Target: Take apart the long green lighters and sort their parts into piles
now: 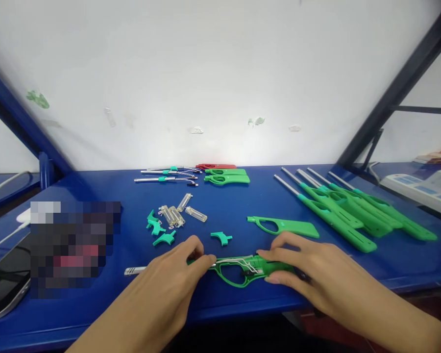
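A green gas lighter lies half built near the table's front edge, its shell open to show white wires and a dark part inside. Its metal tube points left. My left hand pinches the tube where it meets the shell. My right hand is closed round the handle end, thumb and fingers on opposite edges. Just behind lie a loose teal trigger and a green half shell. More teal triggers and several clear fuel tanks sit beyond my left hand.
Several assembled green lighters lie at the right. Along the wall are metal tubes with wires, green half shells and a red shell. A phone and a blurred-out item lie left on the blue table.
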A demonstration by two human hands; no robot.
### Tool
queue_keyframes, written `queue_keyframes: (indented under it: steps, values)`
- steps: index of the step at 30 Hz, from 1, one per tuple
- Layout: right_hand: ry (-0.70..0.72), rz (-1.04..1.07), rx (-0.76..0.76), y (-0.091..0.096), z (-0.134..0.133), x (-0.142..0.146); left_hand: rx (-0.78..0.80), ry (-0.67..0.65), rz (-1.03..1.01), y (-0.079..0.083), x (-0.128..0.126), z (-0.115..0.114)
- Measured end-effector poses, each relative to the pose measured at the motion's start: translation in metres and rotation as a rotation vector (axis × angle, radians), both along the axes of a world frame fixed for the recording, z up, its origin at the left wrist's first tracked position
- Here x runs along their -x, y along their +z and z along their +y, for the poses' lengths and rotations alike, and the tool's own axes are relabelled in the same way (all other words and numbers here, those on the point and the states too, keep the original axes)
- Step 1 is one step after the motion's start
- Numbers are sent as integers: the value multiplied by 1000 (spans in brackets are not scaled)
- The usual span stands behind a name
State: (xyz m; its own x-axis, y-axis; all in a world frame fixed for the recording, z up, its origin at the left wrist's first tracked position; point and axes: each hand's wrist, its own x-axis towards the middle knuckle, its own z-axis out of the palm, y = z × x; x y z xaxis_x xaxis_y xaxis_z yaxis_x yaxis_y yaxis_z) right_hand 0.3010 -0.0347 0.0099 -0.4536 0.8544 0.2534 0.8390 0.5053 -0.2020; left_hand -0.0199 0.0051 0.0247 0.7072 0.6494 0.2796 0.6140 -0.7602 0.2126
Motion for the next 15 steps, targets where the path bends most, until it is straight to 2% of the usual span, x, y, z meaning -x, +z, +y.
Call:
queue_keyframes:
  steps: [5,11,15]
  values:
    - [0,-11,-9,-2,-1,2,0,-18,-10,0,-1,0]
    - [5,7,-21,-3,-2,0,-3,0,93,1,-6,1]
    - [-16,5,4,-3,-4,-1,40,-14,65,4,-2,1]
